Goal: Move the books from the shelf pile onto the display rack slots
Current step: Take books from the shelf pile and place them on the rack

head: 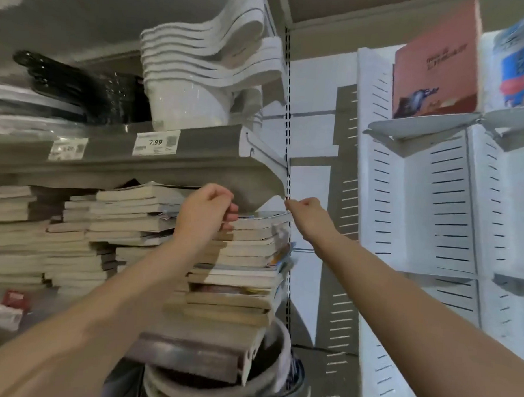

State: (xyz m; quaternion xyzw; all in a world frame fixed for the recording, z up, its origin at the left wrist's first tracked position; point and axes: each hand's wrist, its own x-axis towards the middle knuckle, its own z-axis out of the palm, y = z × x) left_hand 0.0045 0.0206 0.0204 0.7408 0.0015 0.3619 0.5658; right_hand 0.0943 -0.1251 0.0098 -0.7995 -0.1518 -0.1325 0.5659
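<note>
Books (240, 257) stacked at left: pick-up step. Left hand (206, 208) and right hand (302, 206) curled at top book (262, 221); cannot tell whether gripping. Next: lift it, carry right to rack (452, 206).

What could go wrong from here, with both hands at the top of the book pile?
1. The pile is tall and ragged, and its right edge seems to overhang. Pulling the top book could drag lower books off.
2. The shelf sits close above, so the left hand and right hand have little room and may knock it or fumble the book.
</note>
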